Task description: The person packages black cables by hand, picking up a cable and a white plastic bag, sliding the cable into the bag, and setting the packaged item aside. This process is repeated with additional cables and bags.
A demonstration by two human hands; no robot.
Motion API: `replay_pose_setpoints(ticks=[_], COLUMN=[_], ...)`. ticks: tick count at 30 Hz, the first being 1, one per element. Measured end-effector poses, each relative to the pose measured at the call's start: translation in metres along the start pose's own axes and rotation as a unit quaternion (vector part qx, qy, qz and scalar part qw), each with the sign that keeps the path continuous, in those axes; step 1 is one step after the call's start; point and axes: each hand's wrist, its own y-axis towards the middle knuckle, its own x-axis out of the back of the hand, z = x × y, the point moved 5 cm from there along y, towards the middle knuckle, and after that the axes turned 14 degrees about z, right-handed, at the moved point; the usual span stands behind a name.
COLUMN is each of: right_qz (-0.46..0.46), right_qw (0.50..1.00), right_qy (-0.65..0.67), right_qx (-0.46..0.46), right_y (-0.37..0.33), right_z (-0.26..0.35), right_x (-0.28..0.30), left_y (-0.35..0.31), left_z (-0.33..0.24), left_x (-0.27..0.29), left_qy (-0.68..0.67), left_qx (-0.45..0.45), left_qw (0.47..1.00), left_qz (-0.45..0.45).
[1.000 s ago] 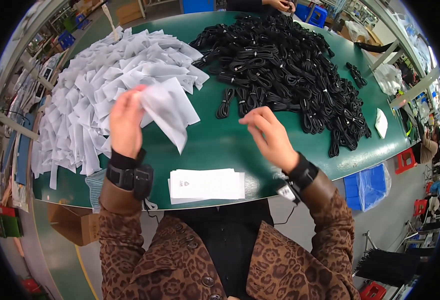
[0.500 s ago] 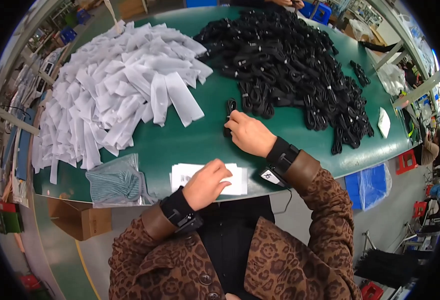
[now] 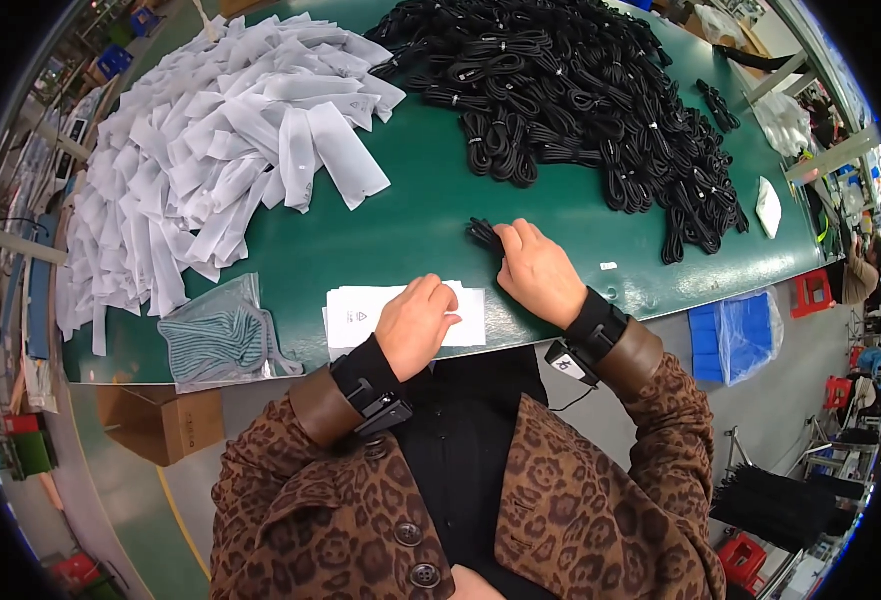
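Note:
My right hand is closed on one end of a bundled black cable, held just over the green table. The cable's looped end sticks out to the left of my fingers. My left hand rests on a small stack of flat white bags at the table's front edge. Its fingers are bent, with the thumb apart from the forefinger. Part of the stack is covered by that hand. A large heap of coiled black cables lies at the far right, and a heap of white sleeves at the far left.
A clear bag with grey-green ribbed cloth lies at the front left of the green table. A small white label is right of my right hand. Below are a cardboard box and a blue bin in plastic.
My right hand has picked up the single black cable and brought it nearer, slightly right. My left hand stays on the white bags. The whole view has shifted, and the small white label now shows.

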Motion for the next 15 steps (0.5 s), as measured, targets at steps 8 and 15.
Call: replay_pose_setpoints(ticks=[8, 15], right_qz=[0.015, 0.027], right_qw=[0.997, 0.987], right_qy=[0.069, 0.157], right_qx=[-0.038, -0.013], right_y=[-0.02, -0.036], right_z=[-0.002, 0.022], right_x=[0.0, 0.023], left_y=[-0.001, -0.003], left_z=[0.009, 0.021], left_x=[-0.003, 0.001], left_qy=[-0.057, -0.189], left_qx=[-0.003, 0.092], left_qw=[0.997, 0.977], left_qz=[-0.045, -0.03])
